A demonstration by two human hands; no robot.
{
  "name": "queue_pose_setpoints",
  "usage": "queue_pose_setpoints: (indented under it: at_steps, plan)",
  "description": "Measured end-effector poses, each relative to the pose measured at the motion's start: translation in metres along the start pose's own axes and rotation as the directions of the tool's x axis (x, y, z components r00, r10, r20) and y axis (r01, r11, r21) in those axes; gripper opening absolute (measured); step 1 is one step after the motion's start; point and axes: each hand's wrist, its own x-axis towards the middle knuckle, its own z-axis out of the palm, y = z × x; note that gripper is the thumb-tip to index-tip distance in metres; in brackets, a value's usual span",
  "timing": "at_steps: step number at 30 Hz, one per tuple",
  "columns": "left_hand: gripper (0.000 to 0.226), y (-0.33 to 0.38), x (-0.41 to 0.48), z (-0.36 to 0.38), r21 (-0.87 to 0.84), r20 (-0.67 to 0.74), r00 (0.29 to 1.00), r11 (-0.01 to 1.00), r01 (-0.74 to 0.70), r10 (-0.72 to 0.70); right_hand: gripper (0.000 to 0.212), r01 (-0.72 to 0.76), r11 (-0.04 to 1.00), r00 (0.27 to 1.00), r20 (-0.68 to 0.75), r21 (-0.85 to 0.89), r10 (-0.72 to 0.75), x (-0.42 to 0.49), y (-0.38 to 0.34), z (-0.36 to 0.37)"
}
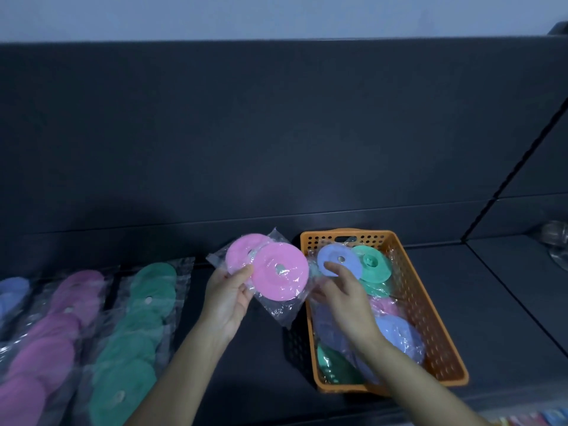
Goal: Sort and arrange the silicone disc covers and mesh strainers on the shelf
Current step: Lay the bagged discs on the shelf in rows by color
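Note:
My left hand (227, 298) holds two pink disc covers (278, 272) in clear plastic bags, raised above the dark shelf (264, 364). My right hand (344, 292) reaches over the orange basket (430, 318) and pinches the bag of a blue disc cover (333, 256) between thumb and fingers. A green disc cover (373, 262) sits just behind it in the basket. More bagged blue, pink and green discs lie lower in the basket, partly hidden by my right arm.
On the shelf at left lie three rows of bagged discs: green (132, 339), pink (52, 339) and blue (12, 293). A dark back panel rises behind. Clear glassware (556, 244) stands at far right. Colourful items (534, 418) show at the bottom right edge.

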Motion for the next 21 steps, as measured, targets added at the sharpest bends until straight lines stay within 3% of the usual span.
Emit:
queue_pose_setpoints:
  at_steps: [1,2,5,8,10,14,17,21]
  plan:
    - [0.035,-0.001,0.0,-0.003,-0.008,-0.008,1.0,1.0,0.001,-0.001,0.027,-0.16,0.96,0.987,0.065,0.231,0.149,0.002,-0.002,0.007]
    - [0.036,-0.003,0.0,-0.006,-0.007,-0.013,1.0,1.0,0.007,-0.007,0.025,-0.256,0.903,0.966,0.128,0.346,0.225,0.003,-0.003,0.014]
    - [0.031,-0.002,0.002,-0.015,-0.006,-0.014,0.999,0.999,0.039,-0.039,0.016,-0.273,0.944,0.961,0.1,0.183,0.258,0.004,-0.004,0.034]
    - [0.021,0.005,0.009,-0.03,0.013,-0.01,0.995,0.995,0.096,-0.096,0.019,-0.239,0.97,0.971,0.007,0.049,0.239,0.011,-0.003,0.045]
    - [0.019,0.01,0.018,-0.044,0.1,-0.063,0.988,0.984,0.145,-0.139,0.022,-0.178,0.975,0.983,0.011,-0.13,0.181,0.017,-0.003,0.049]
    - [0.009,0.017,0.037,-0.068,0.391,-0.159,0.97,0.89,0.235,-0.186,0.039,0.023,0.842,0.992,0.114,-0.539,0.046,0.03,-0.003,0.057]
    - [0.007,0.019,0.052,-0.078,0.575,-0.169,0.969,0.781,0.244,-0.179,0.044,0.061,0.797,0.985,0.164,-0.601,0.047,0.039,-0.001,0.069]
    - [0.009,0.022,0.074,-0.075,0.663,-0.13,0.985,0.728,0.174,-0.117,0.038,-0.002,0.75,0.976,0.162,-0.661,0.145,0.051,0.008,0.081]
